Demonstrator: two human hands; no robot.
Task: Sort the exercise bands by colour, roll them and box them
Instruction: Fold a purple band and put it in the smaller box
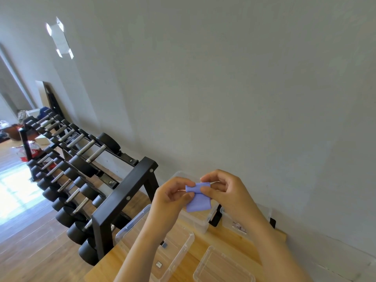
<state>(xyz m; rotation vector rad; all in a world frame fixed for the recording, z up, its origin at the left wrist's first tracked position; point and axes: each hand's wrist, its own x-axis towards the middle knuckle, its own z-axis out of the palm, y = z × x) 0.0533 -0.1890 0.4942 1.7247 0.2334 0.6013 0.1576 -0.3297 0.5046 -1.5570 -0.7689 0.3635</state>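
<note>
Purple exercise band hangs above the wooden bench, its rolled top edge pinched between left hand and right hand. Clear boxes lie beneath; a dumbbell rack stands beside the bench's left edge.

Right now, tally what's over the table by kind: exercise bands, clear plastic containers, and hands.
Purple exercise band: 1
Clear plastic boxes: 2
Clear shallow lids or trays: 2
Hands, left hand and right hand, both pinching the band: 2
Total: 7
</note>
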